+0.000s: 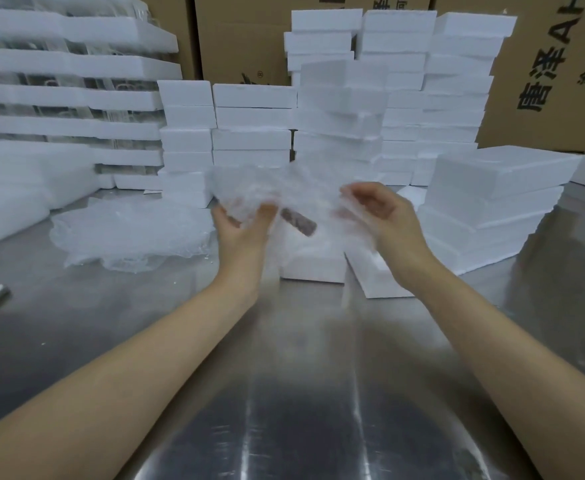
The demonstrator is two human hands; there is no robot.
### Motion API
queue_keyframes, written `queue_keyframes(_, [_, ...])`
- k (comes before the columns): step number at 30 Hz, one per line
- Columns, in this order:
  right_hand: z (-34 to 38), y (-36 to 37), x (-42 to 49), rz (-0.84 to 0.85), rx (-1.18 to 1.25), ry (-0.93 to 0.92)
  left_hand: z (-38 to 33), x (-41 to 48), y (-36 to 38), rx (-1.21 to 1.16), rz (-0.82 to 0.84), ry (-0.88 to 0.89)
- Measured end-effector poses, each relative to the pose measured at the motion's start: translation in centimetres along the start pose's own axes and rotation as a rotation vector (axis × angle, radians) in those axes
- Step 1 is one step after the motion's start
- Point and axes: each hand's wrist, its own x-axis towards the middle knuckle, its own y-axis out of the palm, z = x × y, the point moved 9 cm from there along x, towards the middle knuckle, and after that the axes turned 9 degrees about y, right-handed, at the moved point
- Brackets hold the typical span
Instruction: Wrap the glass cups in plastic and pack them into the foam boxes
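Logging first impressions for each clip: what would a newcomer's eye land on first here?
Mid-frame, the left hand grips a crumpled plastic sheet with a dark brownish cylinder showing through it; the right hand is raised beside it, blurred. Behind rise stacks of white foam boxes, and a plastic pile lies left on the metal table.

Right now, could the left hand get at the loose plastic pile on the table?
Likely within reach: only bare table lies between the left hand and the plastic pile. But that hand grips the wrapping sheet, so it isn't free.
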Motion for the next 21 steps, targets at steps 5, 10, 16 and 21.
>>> queue_keyframes(5, [-1.3, -0.9, 0.7, -0.021, -0.002, 0.085, 1.6, 0.6, -1.3, -0.296, -0.121, -0.199])
queue_keyframes(10, [-0.4, 0.1, 0.1, -0.027, -0.223, -0.091, 0.1, 0.1, 0.9, -0.022, 0.131, -0.068])
queue_keyframes(16, [-0.9, -2.8, 0.1, -0.283, 0.038, 0.031, -0.9, -2.0, 4.4, 0.222, 0.546, 0.116])
queue_keyframes(21, [-1.2, 0.6, -0.6, -0.106, 0.088, 0.048, -0.8, -3.3, 5.3, 0.254, 0.643, 0.186])
